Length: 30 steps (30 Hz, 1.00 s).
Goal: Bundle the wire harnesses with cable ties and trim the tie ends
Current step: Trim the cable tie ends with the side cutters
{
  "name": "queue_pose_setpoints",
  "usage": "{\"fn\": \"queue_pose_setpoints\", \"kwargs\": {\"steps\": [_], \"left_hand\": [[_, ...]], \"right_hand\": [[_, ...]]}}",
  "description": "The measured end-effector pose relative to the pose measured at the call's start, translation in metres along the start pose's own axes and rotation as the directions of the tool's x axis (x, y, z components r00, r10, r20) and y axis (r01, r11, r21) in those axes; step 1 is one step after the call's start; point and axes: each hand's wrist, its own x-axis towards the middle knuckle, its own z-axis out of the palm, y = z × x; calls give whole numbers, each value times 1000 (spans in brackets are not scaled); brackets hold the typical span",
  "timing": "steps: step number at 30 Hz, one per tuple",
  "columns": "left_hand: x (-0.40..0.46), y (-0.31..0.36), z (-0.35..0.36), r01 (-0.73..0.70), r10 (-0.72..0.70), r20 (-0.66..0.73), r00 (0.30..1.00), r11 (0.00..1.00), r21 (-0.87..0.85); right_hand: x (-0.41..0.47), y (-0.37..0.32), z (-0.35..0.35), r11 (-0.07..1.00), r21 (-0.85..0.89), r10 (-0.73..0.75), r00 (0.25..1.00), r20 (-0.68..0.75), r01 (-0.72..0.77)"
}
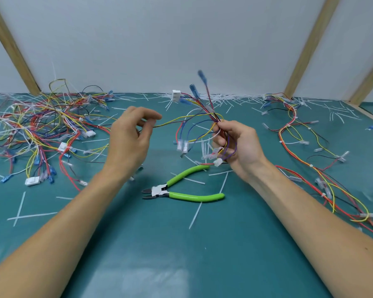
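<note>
You're holding a harness (205, 123) up in the middle of the frame, just above the mat (202, 244). Your right hand (237, 147) is gripping the bunched wires, fingers curled round them, with blue terminals sticking up blurry above it and clear connectors dangling off to its left. Your left hand (131, 138) is pinching a yellow wire (174, 121) that's running across from the bundle, so the wire's stretching between your two hands.

The cutters (181, 188), green handles, are lying on the mat right below the harness, jaws pointing left, handles spread, not touching either hand. A big loose pile (41, 130) of harnesses is sitting at the left of the frame. More harnesses (306, 151), already tied in spots, are trailing down the right side. White tie ends (230, 100) are lying scattered all over, thickest along the back edge by the wall.
</note>
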Motion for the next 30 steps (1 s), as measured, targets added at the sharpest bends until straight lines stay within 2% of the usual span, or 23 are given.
{"fn": "queue_pose_setpoints", "kwargs": {"steps": [2, 5, 7, 8, 10, 13, 16, 19, 21, 24, 26, 30], "left_hand": [[-2, 3, 2, -89, 89, 4, 996, 996, -19], [-6, 9, 5, -157, 173, 170, 970, 982, -103], [-10, 9, 8, -119, 164, 296, 941, 979, -164], [-11, 9, 9, -86, 140, 315, 939, 980, -182], [-10, 9, 11, -58, 86, 190, 978, 987, -150], [-3, 9, 5, 12, -18, -129, 992, 999, -53], [-3, 11, 1, 8, -27, -204, 979, 996, -92], [-9, 21, 5, -14, -8, -131, 991, 986, -169], [-14, 26, 11, -11, 12, 1, 1000, 983, -185], [-22, 30, 19, 59, -4, 205, 979, 964, -261], [-23, 30, 22, 105, -22, 256, 966, 942, -317], [-21, 24, 25, 181, -69, 273, 960, 894, -410]], "right_hand": [[-1, -1, -2, 999, -34, 36, 999, 39, -35], [-1, 1, -1, 997, -42, 66, 994, 85, -62], [0, 3, 1, 999, 32, 38, 996, 85, -40], [1, 3, 2, 996, 81, 21, 997, 79, -27], [3, 2, 3, 991, 133, -15, 998, 54, 7], [4, 4, 5, 994, -1, -108, 994, -29, 108], [1, 9, 12, 955, -215, -224, 972, -71, 204], [-4, 18, 18, 884, -368, -323, 945, -40, 287], [-7, 23, 21, 813, -458, -401, 916, 5, 359], [-11, 28, 23, 640, -629, -499, 861, 98, 442], [-12, 29, 24, 534, -703, -546, 827, 137, 469], [-13, 28, 28, 382, -754, -639, 742, 202, 534]]}}
